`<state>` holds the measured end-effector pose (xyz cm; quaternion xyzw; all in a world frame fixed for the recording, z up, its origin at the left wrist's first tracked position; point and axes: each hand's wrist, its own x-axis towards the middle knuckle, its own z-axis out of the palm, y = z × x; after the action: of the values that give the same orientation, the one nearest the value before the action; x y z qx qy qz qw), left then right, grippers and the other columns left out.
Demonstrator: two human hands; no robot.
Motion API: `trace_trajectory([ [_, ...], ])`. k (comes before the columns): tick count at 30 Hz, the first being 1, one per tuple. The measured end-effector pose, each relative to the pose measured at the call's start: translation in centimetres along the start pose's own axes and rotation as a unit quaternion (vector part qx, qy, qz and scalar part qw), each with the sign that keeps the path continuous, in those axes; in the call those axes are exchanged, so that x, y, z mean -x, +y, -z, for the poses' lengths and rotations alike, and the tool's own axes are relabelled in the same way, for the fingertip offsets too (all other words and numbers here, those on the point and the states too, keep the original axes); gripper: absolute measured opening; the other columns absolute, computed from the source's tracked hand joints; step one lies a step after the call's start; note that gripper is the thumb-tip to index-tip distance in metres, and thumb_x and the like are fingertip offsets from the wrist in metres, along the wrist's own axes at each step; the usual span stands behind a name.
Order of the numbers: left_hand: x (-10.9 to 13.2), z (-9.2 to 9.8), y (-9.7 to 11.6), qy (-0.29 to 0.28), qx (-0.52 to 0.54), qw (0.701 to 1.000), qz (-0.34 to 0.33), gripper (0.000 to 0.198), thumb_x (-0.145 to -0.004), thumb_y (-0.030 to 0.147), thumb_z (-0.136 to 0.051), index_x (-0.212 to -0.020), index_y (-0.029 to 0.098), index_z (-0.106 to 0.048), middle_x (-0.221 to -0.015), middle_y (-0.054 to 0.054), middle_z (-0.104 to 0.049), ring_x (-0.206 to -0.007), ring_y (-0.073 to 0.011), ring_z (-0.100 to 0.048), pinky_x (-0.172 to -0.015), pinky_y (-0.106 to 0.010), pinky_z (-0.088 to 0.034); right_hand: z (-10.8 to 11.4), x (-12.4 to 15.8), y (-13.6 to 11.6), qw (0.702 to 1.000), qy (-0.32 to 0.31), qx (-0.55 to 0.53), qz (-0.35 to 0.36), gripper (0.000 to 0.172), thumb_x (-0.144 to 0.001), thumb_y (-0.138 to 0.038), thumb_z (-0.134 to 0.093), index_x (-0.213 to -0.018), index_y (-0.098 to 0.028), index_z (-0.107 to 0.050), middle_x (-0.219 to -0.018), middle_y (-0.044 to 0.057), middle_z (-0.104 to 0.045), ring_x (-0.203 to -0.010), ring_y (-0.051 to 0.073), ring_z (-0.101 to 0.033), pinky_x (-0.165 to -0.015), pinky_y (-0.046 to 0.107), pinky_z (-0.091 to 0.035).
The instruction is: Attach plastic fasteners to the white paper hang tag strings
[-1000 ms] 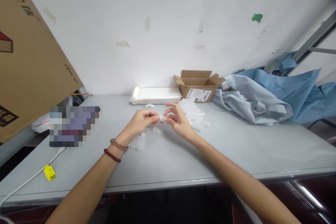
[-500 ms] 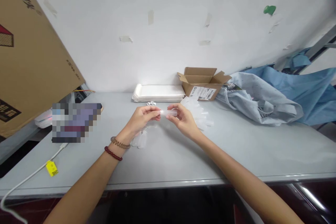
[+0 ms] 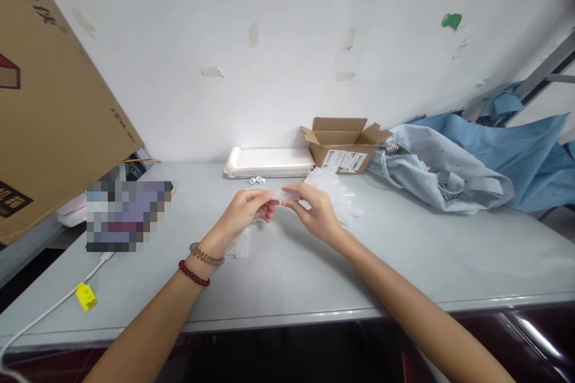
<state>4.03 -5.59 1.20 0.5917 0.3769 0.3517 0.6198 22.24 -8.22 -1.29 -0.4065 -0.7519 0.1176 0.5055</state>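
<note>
Between the thumb and fingers of my right hand (image 3: 314,209) lies a small, clear plastic sleeve (image 3: 290,195), held sideways. Close to its left end, the fingers of my left hand (image 3: 251,208) are pinched together; what sits in them is too small to make out. A thin white cord (image 3: 259,221) curves by the left fingers. Under my left wrist, a few clear plastic pieces (image 3: 242,244) rest on the table, partly hidden. Beyond my right hand spreads a pile of similar clear sleeves (image 3: 348,206).
Small white rings (image 3: 257,181) lie before a stack of white packets (image 3: 274,158). An open cardboard box (image 3: 341,152) and a light blue cloth bag (image 3: 449,173) stand along the wall. At left are a pixelated device (image 3: 135,215), a white cable (image 3: 54,299) and a large carton (image 3: 58,102).
My left fingers have shifted and curled lower, drawing slightly away from the sleeve's end. My right hand keeps the sleeve, now more covered by its fingers. The view has tilted slightly.
</note>
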Motion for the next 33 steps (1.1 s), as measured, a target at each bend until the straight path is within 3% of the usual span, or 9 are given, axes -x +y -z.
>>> trace_trajectory([
  [4, 0.06, 0.15, 0.03, -0.007, -0.048, 0.998, -0.038, 0.032, -0.081, 0.043, -0.060, -0.072, 0.013, -0.066, -0.073, -0.006, -0.062, -0.064, -0.0147, -0.056, -0.063, -0.029, -0.047, 0.03, 0.09, 0.09, 0.998, -0.010, -0.035, -0.051, 0.021, -0.086, -0.029, -0.057, -0.103, -0.020, -0.065, -0.070, 0.001, -0.063, -0.054, 0.013, -0.056, -0.059, 0.028, -0.048],
  [7, 0.15, 0.26, 0.17, -0.010, -0.111, 0.991, -0.073, 0.032, -0.082, 0.044, -0.058, -0.074, 0.014, -0.067, -0.075, -0.006, -0.064, -0.067, -0.0159, -0.057, -0.067, -0.029, -0.048, 0.14, -0.01, -0.26, 0.992, -0.012, -0.063, -0.107, 0.023, -0.083, -0.034, -0.060, -0.096, -0.017, -0.067, -0.059, -0.001, -0.057, -0.047, 0.011, -0.050, -0.053, 0.026, -0.044],
  [11, 0.35, 0.05, 0.33, -0.002, -0.207, 0.973, -0.106, 0.030, -0.084, 0.042, -0.055, -0.077, 0.017, -0.068, -0.076, -0.005, -0.066, -0.073, -0.0179, -0.059, -0.071, -0.029, -0.046, 0.28, -0.26, -0.46, 0.962, -0.051, -0.157, -0.216, 0.027, -0.082, -0.040, -0.057, -0.085, -0.015, -0.065, -0.047, -0.005, -0.047, -0.038, 0.009, -0.042, -0.041, 0.023, -0.033],
  [14, 0.43, -0.29, 0.21, 0.019, -0.238, 0.963, -0.123, 0.025, -0.084, 0.038, -0.056, -0.085, 0.017, -0.069, -0.082, -0.005, -0.068, -0.080, -0.0193, -0.060, -0.074, -0.028, -0.046, 0.22, -0.41, -0.19, 0.937, -0.068, -0.222, -0.260, 0.031, -0.081, -0.045, -0.056, -0.076, -0.015, -0.060, -0.045, -0.006, -0.043, -0.036, 0.009, -0.040, -0.039, 0.023, -0.029],
  [18, 0.37, -0.38, 0.07, 0.031, -0.212, 0.967, -0.136, 0.024, -0.083, 0.037, -0.058, -0.092, 0.017, -0.068, -0.089, -0.006, -0.068, -0.085, -0.0195, -0.060, -0.077, -0.028, -0.046, -0.03, -0.47, -0.17, 0.939, -0.045, -0.233, -0.247, 0.031, -0.081, -0.045, -0.057, -0.085, -0.014, -0.061, -0.050, -0.005, -0.047, -0.043, 0.010, -0.045, -0.046, 0.024, -0.036],
  [26, -0.03, 0.31, -0.26, 0.006, -0.112, 0.992, -0.058, 0.041, -0.085, 0.050, -0.052, -0.072, 0.014, -0.065, -0.068, -0.005, -0.062, -0.061, -0.0153, -0.057, -0.062, -0.029, -0.048, -0.07, -0.18, -0.64, 0.977, -0.036, -0.130, -0.165, 0.028, -0.084, -0.033, -0.056, -0.106, -0.016, -0.061, -0.070, 0.000, -0.059, -0.058, 0.012, -0.054, -0.057, 0.025, -0.044],
  [29, -0.08, 0.34, -0.37, 0.016, -0.088, 0.996, -0.031, 0.042, -0.084, 0.051, -0.054, -0.071, 0.014, -0.065, -0.061, -0.003, -0.060, -0.055, -0.0136, -0.056, -0.059, -0.028, -0.046, 0.04, -0.12, -0.73, 0.977, -0.066, -0.119, -0.164, 0.028, -0.088, -0.034, -0.050, -0.106, -0.015, -0.059, -0.060, -0.003, -0.052, -0.052, 0.011, -0.049, -0.054, 0.024, -0.040],
  [33, 0.13, 0.16, -0.15, 0.023, -0.121, 0.992, -0.034, 0.041, -0.084, 0.050, -0.054, -0.069, 0.013, -0.065, -0.060, -0.002, -0.060, -0.055, -0.0129, -0.055, -0.060, -0.027, -0.046, 0.04, -0.04, -0.74, 0.968, -0.079, -0.124, -0.201, 0.030, -0.090, -0.043, -0.046, -0.090, -0.015, -0.058, -0.050, -0.006, -0.044, -0.048, 0.010, -0.041, -0.051, 0.023, -0.035],
])
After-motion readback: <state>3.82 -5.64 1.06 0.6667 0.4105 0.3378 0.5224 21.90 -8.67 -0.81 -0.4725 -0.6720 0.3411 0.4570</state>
